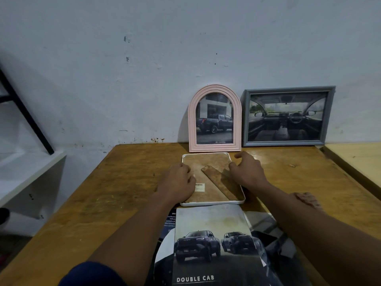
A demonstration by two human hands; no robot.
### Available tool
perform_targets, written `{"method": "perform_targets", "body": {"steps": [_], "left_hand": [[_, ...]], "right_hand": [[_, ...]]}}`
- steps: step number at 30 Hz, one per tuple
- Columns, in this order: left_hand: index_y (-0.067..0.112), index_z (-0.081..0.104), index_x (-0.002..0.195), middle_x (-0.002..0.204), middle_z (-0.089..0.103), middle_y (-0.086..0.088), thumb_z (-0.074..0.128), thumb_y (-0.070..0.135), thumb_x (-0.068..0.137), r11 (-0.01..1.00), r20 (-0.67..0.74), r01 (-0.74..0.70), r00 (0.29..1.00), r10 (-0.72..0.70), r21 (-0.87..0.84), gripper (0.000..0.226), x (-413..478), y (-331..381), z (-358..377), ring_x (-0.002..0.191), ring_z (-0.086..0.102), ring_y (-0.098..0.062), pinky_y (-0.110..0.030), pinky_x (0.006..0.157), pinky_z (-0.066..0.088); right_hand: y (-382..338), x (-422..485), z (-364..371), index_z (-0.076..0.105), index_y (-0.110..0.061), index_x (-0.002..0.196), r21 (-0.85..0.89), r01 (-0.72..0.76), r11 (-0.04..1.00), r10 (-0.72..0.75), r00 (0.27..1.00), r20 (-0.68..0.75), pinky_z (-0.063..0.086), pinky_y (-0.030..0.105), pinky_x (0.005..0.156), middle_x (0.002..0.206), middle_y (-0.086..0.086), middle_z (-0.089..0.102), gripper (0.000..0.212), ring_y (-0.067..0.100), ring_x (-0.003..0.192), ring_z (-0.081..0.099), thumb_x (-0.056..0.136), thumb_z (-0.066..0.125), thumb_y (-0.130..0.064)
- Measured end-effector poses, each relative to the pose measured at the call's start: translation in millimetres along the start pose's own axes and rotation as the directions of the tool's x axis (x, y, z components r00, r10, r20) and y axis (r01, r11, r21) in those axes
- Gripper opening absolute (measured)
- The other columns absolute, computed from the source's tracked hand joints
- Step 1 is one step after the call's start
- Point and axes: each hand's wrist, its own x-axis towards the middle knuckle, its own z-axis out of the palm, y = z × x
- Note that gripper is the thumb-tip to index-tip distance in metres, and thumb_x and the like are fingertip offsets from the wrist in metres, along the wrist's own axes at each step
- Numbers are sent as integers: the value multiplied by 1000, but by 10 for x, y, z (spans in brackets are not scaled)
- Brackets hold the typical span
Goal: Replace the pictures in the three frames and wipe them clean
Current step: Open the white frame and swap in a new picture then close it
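Item: white frame [214,203], laid face down on the wooden table [107,193] so that its brown backing board [206,162] and folded stand [220,182] can be reached. It is steadied by the left hand [177,182], pressed flat at its left edge, nothing gripped; the right hand [247,170] is spread at the right edge, fingertips apparently working the backing (a firm hold cannot be told).

Pink arched frame [215,118] (marked "TOYOTA") and grey frame [287,116] are propped against the wall, presumably out of the way. A brochure [212,244], headed "DOUBLE CAB", is kept near for pictures.
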Motion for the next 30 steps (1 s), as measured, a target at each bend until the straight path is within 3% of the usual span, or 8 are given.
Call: {"method": "perform_targets", "body": {"steps": [7,10,13,20,23,25,27,30], "left_hand": [[20,60,136,127,66,-2,42,40,107,956,132,67,991,-30,-287,40,37,382,-114,98,56,-11,-26,74,47],[26,56,137,131,60,-2,33,50,107,792,315,276,943,-112,-544,44,111,629,-107,109,58,-17,-36,93,51],[32,49,144,149,50,-4,26,61,104,644,404,360,911,-85,-675,54,185,844,-142,135,49,-29,-44,105,37],[30,50,129,134,59,-10,34,60,103,412,173,226,972,-162,-883,43,405,747,-765,119,58,-32,-55,105,47],[26,50,138,132,59,-6,49,55,100,571,157,230,972,-174,-788,47,416,506,-894,109,63,-28,-50,97,55],[28,45,147,140,55,-4,55,50,99,700,136,239,970,-200,-673,54,386,343,-837,113,61,-27,-48,94,56],[29,42,149,142,53,-4,57,46,99,722,137,248,968,-209,-646,55,334,216,-686,116,61,-28,-43,88,58],[31,44,148,139,59,-2,58,50,97,672,205,283,959,-195,-685,57,222,88,-401,110,66,-24,-47,90,58]], "right_hand": [[-147,-48,-467,59,-15,128,315,66,947,-11,985,-174,55,31,69,115,6,66,33,18,92,64,96,59,-17],[-307,-30,-783,64,-15,119,413,145,899,-59,975,-214,59,42,85,106,6,68,24,21,95,67,97,56,-13],[-536,-29,-975,64,-14,119,445,182,877,-108,976,-188,56,28,72,102,9,68,22,17,86,68,100,53,-13],[-1028,-75,-705,52,-17,139,486,219,846,-263,964,23,57,37,89,118,8,67,37,18,100,68,104,47,-25],[-982,-121,-473,52,-18,139,342,284,896,-321,945,58,54,38,92,132,5,61,39,18,112,62,102,49,-30],[-818,-168,-334,47,-17,143,280,256,925,-299,946,123,54,25,75,136,7,56,44,16,108,60,102,52,-29],[-588,-207,-208,44,-18,144,221,213,952,-251,954,163,52,18,59,132,9,58,45,11,94,61,101,55,-26],[-274,-260,-100,42,-18,146,81,192,978,-203,965,165,50,17,60,134,9,58,49,14,99,59,99,56,-23]]}}
